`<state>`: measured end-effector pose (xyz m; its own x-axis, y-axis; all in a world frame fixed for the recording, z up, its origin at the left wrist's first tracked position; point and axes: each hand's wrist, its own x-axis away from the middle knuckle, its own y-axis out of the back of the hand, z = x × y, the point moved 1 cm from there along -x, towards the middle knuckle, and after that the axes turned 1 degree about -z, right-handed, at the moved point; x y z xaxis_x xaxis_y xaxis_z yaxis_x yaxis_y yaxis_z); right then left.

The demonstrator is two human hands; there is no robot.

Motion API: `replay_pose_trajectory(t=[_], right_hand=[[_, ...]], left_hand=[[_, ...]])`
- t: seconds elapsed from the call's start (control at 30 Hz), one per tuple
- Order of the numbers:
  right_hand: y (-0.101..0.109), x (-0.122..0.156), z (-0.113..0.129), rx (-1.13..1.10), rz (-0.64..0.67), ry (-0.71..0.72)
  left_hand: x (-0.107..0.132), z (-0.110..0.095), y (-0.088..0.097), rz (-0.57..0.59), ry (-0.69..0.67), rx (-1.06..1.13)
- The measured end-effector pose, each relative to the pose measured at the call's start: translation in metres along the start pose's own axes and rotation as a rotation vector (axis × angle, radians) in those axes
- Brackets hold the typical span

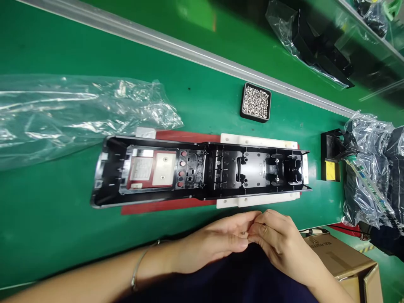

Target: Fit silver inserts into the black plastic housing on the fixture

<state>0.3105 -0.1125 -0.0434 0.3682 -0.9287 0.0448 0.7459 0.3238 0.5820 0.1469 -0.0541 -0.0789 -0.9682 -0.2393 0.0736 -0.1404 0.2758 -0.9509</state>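
At six o'clock of the black housing (202,172), left hand (214,242) and right hand (284,242), fingertips pinched together, anything between them too small to tell; screw tray (255,102) at one o'clock.

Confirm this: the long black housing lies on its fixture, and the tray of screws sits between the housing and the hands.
Not quite. The tray of screws sits beyond the black housing, toward the metal rail, not between it and the left hand and right hand; the head view shows this. The housing does lie on its fixture.
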Motion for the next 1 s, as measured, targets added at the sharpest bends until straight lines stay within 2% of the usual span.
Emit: replay_pose_trajectory(t=[0.23, 0.43, 0.57, 0.7, 0.87, 1.0], right_hand=[[0.006, -0.012, 0.002, 0.122, 0.076, 0.096], [0.014, -0.026, 0.006, 0.112, 0.163, 0.097], [0.022, -0.027, 0.012, 0.146, 0.051, 0.149], [0.025, -0.029, 0.008, 0.099, -0.077, 0.156], [0.023, -0.048, -0.003, 0.044, -0.195, 0.177], [0.021, -0.063, -0.004, 0.026, -0.219, 0.215]], left_hand=[[0.004, 0.002, 0.004, -0.068, -0.034, 0.075], [0.001, -0.008, 0.0, -0.043, -0.05, 0.071], [0.002, -0.012, -0.002, -0.038, -0.059, 0.091], [0.006, -0.005, 0.004, -0.095, -0.03, 0.081], [0.01, 0.003, 0.014, -0.146, -0.013, 0.096], [0.009, 0.003, 0.014, -0.139, -0.014, 0.085]])
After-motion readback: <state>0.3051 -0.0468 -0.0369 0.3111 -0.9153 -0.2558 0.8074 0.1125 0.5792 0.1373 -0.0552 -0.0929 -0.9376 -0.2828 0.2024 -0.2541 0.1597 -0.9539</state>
